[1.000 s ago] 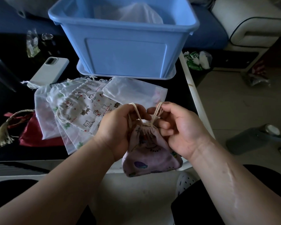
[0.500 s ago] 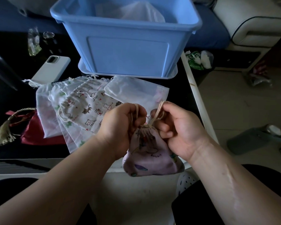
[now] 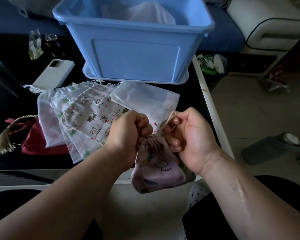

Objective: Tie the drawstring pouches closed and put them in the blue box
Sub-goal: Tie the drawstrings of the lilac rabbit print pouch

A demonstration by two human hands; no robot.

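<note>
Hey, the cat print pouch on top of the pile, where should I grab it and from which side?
Probably pinch the cat print pouch at its gathered drawstring hem, the end nearest the blue box, coming from above. It lies flat, its near corner is hidden by the left hand, and a sheer white pouch overlaps its right edge.

A white phone (image 3: 53, 73) is lying face down on the dark table (image 3: 0, 104), a crinkled clear packet (image 3: 34, 46) sitting beyond it, and a grey bottle (image 3: 270, 148) is lying sideways on the floor.
</note>
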